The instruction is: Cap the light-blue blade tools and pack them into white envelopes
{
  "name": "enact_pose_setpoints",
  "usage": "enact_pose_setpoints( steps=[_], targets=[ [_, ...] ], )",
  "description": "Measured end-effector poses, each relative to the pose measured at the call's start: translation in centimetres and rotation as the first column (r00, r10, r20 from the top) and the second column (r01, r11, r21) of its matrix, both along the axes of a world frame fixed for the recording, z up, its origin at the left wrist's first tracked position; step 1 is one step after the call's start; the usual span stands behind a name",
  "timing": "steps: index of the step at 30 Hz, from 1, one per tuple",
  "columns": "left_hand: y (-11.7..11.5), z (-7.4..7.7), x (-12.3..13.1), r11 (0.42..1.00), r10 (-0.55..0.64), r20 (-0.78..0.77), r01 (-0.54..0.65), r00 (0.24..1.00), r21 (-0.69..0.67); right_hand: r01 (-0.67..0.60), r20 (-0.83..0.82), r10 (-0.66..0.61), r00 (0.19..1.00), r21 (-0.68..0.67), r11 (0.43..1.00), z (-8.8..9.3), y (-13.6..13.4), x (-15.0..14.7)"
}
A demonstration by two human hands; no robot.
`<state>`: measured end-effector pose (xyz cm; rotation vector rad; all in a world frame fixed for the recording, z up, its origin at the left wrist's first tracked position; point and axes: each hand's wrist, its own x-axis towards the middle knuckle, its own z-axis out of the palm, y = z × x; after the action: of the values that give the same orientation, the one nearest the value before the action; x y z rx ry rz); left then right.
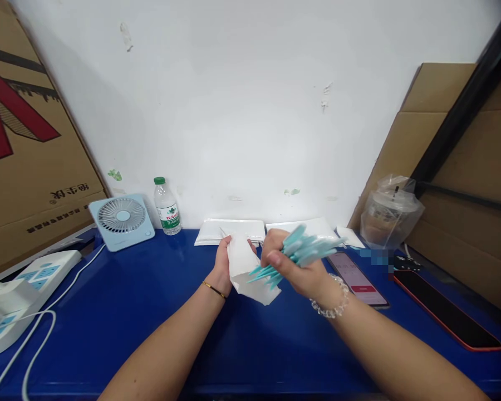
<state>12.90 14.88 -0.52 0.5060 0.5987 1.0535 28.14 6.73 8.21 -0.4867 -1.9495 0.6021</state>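
My left hand [222,266] is closed around a white paper sleeve or pouch [242,262], whose wide open end faces down and toward me. My right hand [301,277] grips a bundle of light-blue thin sticks with broader flat ends [311,249], slightly blurred. The thin ends of the sticks point left and overlap the open end of the pouch in view; whether they touch it I cannot tell. Behind both hands lie a stack of flat white packets [229,227] and a second white stack [313,227], partly hidden by my right hand.
On the blue table [150,317] stand a light-blue fan [123,220], a water bottle [167,209] and a white power strip [45,273] with cables. To the right are a lit phone [359,278], a red-edged phone [446,309] and a bagged drink cup [390,214]. Cardboard flanks both sides.
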Motion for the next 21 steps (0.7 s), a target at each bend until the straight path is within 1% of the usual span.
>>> enact_pose_setpoints(
  steps=[1,3,4,6,8,10,11,12,13,15,18,20,21],
  targets=[
    [-0.1,0.0,0.0,1.000,0.004,0.019,-0.004,1.000,-0.002,0.003,-0.032,-0.004,0.999,-0.030,1.000,0.3,0.1,0.1],
    [-0.1,0.1,0.0,1.000,0.008,0.076,-0.006,0.997,-0.031,0.047,-0.078,-0.046,0.996,0.009,0.999,0.7,-0.1,0.1],
    [-0.1,0.2,0.0,0.999,0.006,0.097,-0.002,0.995,-0.042,0.074,-0.083,-0.069,0.994,0.058,0.996,0.8,-0.4,0.0],
    [-0.1,0.3,0.0,0.997,0.004,0.148,0.007,0.989,-0.071,0.102,-0.060,-0.091,0.994,0.202,0.974,0.5,-0.9,-0.4],
    [-0.1,0.3,0.0,0.994,0.018,0.203,0.004,0.979,-0.106,0.078,-0.027,-0.073,0.997,0.376,0.923,0.0,-1.5,-0.9],
    [-0.2,0.4,0.0,0.993,0.049,0.219,-0.023,0.975,-0.119,0.035,0.040,-0.065,0.997,0.518,0.854,-0.6,-1.7,-1.4],
    [-0.3,0.4,0.0,0.993,0.061,0.203,-0.038,0.977,-0.115,0.016,0.075,-0.069,0.995,0.559,0.829,-0.8,-1.8,-1.5],
    [-0.4,0.5,-0.1,0.993,0.067,0.176,-0.050,0.982,-0.104,0.002,0.100,-0.073,0.992,0.578,0.816,-0.9,-1.7,-1.6],
    [-0.5,0.5,-0.1,0.995,0.067,0.143,-0.055,0.987,-0.087,-0.004,0.111,-0.074,0.991,0.578,0.816,-0.9,-1.6,-1.6],
    [-0.6,0.4,-0.1,0.998,0.049,0.095,-0.044,0.994,-0.055,0.004,0.084,-0.057,0.995,0.529,0.848,-0.5,-1.4,-1.4],
    [-0.7,0.4,0.0,0.999,0.021,0.133,-0.017,0.991,-0.033,0.020,0.037,-0.038,0.999,0.399,0.917,0.5,-1.2,-0.9],
    [-0.7,0.5,0.1,0.999,0.028,0.163,-0.023,0.986,-0.034,0.009,0.064,-0.034,0.997,0.356,0.935,0.9,-1.1,-0.8],
    [-0.8,0.6,0.2,0.999,0.036,0.161,-0.032,0.986,-0.031,-0.002,0.085,-0.031,0.996,0.359,0.933,1.0,-1.0,-0.9]
  ],
)
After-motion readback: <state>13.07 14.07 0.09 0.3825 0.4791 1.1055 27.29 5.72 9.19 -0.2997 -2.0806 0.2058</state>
